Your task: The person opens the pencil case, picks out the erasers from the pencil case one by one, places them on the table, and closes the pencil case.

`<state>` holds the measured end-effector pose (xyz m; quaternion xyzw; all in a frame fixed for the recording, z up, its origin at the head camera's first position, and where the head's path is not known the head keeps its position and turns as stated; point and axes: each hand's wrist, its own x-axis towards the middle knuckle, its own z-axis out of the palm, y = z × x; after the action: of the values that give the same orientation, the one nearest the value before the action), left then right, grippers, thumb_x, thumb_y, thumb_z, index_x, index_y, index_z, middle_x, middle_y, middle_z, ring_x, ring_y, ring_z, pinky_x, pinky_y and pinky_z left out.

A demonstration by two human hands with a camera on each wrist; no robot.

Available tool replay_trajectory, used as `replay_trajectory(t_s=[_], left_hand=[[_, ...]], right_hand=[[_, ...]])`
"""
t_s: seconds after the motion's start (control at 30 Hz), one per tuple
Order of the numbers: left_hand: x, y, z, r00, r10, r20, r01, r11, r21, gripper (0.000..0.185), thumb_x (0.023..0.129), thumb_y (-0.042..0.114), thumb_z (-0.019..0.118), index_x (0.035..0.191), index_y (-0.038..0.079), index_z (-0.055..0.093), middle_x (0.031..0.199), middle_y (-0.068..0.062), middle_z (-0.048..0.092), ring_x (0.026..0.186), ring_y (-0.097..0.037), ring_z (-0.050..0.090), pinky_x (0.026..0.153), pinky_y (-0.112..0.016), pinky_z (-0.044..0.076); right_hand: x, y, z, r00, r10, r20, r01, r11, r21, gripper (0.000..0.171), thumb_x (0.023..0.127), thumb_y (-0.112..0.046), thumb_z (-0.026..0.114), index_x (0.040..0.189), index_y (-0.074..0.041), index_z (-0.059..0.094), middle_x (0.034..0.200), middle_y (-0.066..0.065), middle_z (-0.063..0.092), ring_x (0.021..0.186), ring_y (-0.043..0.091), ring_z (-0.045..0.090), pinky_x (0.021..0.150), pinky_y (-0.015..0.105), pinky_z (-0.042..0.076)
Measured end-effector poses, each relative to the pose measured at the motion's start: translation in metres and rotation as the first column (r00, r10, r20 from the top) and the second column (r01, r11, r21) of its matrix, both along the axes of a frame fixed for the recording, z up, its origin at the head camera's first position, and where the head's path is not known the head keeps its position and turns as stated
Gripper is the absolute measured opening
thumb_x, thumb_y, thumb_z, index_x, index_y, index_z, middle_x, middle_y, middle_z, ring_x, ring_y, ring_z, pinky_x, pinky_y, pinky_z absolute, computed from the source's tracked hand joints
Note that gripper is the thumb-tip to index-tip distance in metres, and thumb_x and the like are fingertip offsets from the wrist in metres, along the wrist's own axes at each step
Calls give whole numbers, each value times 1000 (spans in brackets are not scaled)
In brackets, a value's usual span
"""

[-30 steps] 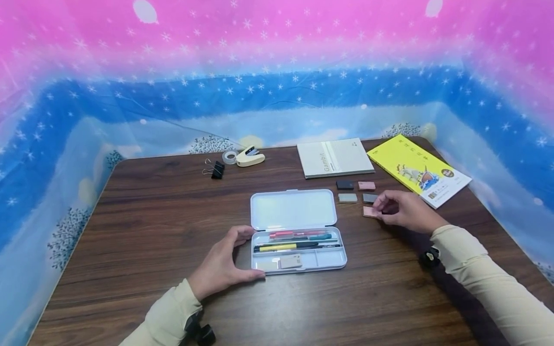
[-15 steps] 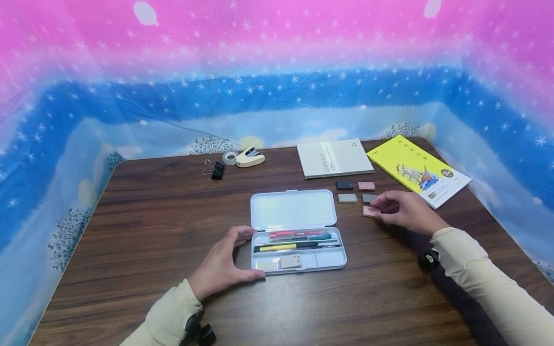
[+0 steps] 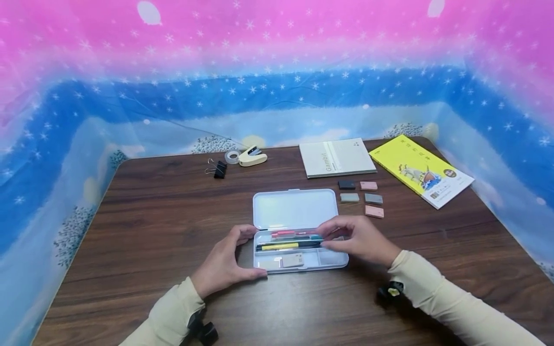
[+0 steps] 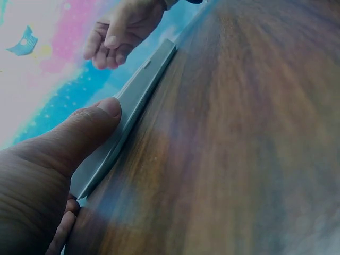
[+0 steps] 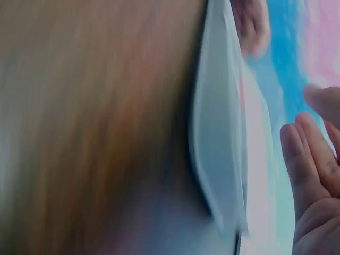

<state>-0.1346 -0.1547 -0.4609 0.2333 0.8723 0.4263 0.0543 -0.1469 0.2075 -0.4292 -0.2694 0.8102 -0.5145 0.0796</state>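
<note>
Lying open, pencil case [image 3: 295,209], hands [image 3: 222,266] [image 3: 361,240] at ends, table edge [image 3: 173,157] beyond

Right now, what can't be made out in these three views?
- Head: the right ends of the pens, hidden by the right hand.
- Head: fine print on the yellow booklet, too small.
- Left wrist: the pencil case interior, behind its front wall.
- Right wrist: the table grain, blurred.

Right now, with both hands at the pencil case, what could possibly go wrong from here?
The right hand is above the pens and might nudge them out of place. It is also near the open lid, which it could bump. The left hand grips one end of the pencil case; if it loosens, the case might slide when touched.
</note>
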Motion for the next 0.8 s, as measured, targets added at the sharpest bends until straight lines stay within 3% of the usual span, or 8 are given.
replay_trajectory(t_s=[0.17, 0.43, 0.8], left_hand=[[-1, 3, 0, 1000, -9, 2, 9, 1000, 1, 97, 72, 35, 100, 147, 12, 43, 148, -10, 57, 139, -26, 54, 120, -45, 43], [-1, 3, 1, 1000, -10, 11, 10, 1000, 1, 97, 72, 34, 100, 146, 13, 43, 149, -11, 57, 140, -27, 53, 122, -47, 41], [1, 0, 1, 1000, 0, 8, 0, 1000, -2, 96, 72, 35, 100, 146, 14, 43, 148, -11, 57, 139, -28, 54, 121, -48, 42]], right_hand=[[9, -25, -5, 997, 73, -9, -73, 995, 61, 27, 93, -12, 83, 119, -12, 78, 116, 0, 77, 103, 16, 74, 92, 30, 63], [13, -39, -8, 991, 97, -95, -75, 976, 207, 29, 91, -11, 85, 118, -22, 79, 113, -12, 76, 99, 6, 71, 92, 29, 62], [10, -48, -8, 981, 135, -139, -99, 967, 236, 24, 92, -13, 84, 113, -23, 81, 108, -13, 77, 93, 2, 70, 83, 25, 62]])
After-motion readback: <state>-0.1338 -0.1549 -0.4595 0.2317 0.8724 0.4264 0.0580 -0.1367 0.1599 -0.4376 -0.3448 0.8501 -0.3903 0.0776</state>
